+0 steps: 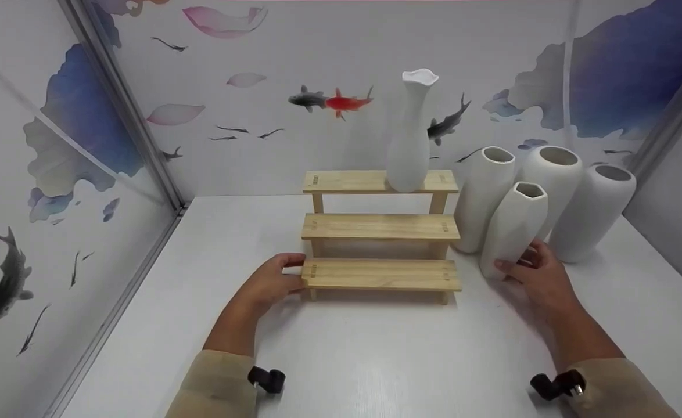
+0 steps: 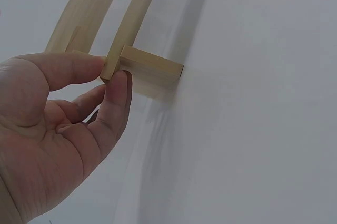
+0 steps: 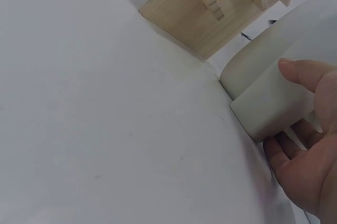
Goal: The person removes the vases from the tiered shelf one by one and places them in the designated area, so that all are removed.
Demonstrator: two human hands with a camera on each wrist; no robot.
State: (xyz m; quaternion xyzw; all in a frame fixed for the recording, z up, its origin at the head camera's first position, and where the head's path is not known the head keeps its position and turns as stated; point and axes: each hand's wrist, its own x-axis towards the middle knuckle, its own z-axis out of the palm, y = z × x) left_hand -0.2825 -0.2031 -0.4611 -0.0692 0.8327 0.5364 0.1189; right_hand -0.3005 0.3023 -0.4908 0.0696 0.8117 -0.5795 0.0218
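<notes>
A three-step wooden stand (image 1: 381,274) faces me on the white table. My left hand (image 1: 272,284) pinches the left end of its lowest step; the left wrist view shows thumb and fingers on either side of the plank end (image 2: 109,71). On the top step stands a tall white vase (image 1: 409,139) with a wavy rim. To the right of the stand, my right hand (image 1: 541,277) grips a white faceted vase (image 1: 512,232) low down, thumb on its near side and fingers around the far side. In the right wrist view, the base of this vase (image 3: 271,100) is at or close to the tabletop.
Close behind the gripped vase stand a slim white vase (image 1: 483,197), a rounder white vase (image 1: 556,180) and another white vase (image 1: 596,209) at the far right. White panels with painted fish (image 1: 347,103) enclose the table (image 1: 341,360) at the back and sides.
</notes>
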